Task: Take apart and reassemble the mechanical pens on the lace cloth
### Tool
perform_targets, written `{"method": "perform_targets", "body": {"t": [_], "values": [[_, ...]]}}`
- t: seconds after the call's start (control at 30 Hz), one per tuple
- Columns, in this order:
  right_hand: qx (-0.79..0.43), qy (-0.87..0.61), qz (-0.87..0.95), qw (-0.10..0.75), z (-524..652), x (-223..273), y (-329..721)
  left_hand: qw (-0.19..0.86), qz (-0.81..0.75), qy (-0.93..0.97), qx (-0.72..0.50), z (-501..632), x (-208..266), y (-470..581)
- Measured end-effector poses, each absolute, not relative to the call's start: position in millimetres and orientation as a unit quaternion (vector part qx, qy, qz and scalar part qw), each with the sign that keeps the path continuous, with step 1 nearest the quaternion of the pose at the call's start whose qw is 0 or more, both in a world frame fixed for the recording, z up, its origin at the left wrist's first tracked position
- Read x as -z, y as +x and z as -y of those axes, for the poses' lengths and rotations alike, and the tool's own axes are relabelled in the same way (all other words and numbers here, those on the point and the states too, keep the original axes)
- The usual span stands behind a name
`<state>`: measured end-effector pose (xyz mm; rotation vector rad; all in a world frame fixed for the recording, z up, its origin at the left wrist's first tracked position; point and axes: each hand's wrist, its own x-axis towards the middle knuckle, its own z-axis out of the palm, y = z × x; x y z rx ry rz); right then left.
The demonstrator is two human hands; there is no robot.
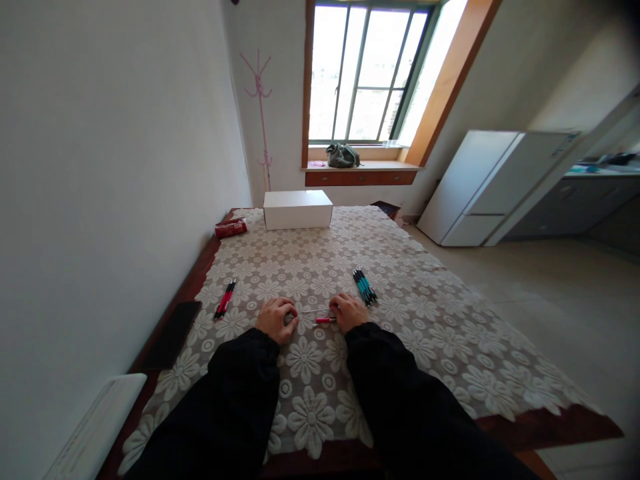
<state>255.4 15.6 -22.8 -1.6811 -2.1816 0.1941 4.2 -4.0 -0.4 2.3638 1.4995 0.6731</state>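
My left hand (277, 319) rests low over the lace tablecloth, its fingers curled together; whatever they hold is hidden. To its right, my right hand (349, 311) is closed with thumb and fingers pinched. A thin pale line (316, 310) runs between the two hands, too faint to name. Just below the right fingertips lies a short red pen part (324, 321), its right end reaching the hand. Several teal and black pens (365, 287) lie side by side beyond the right hand. Red and black pens (226, 299) lie together left of the left hand.
On the flowered lace tablecloth (305, 360) a white box (298, 211) stands at the far end, beside a red package (231, 228). A dark flat tablet-like thing (173, 335) and a white object (97, 427) lie along the left edge, close to the wall.
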Motion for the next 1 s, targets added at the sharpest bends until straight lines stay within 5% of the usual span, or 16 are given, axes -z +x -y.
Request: {"method": "perform_targets", "body": {"t": [1.0], "values": [[-0.062,-0.592,0.775,0.214,-14.2,24.1,251.5,0.105,-0.608,0.761,-0.203,4.3,-4.4,4.6]]}}
